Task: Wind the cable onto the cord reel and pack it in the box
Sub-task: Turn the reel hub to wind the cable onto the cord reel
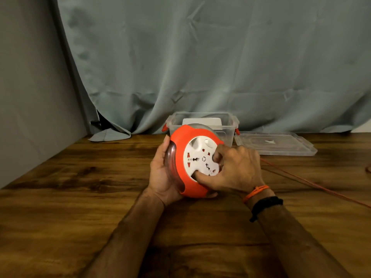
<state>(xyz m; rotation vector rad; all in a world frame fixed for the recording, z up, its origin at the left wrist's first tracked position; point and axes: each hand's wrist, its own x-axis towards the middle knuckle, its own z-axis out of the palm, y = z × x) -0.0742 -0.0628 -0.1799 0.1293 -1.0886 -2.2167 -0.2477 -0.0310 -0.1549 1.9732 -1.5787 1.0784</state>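
While your left hand (160,173) cups the cord reel (192,163) from the side and underneath, fingers curled round its clear rim, the reel sits tilted up off the wooden table (80,197) with its white socket face pointing back at you. Your right hand (234,169) is on that face, thumb pushed into a recess at the lower edge of the white disc and a curled finger hooked into another one higher up, so it's gripping the disc, not just resting there. Out past your right wrist the orange cable (313,186) trails across the table toward the right edge of view; where it meets the reel is hidden behind your hand. Just beyond the reel, behind your fingertips, is the clear plastic box (228,125) with red latches, open on top, something white inside it. Its lid (281,145) lies flat just beside it, behind your right hand. A grey-green curtain (200,57) hangs behind all that.
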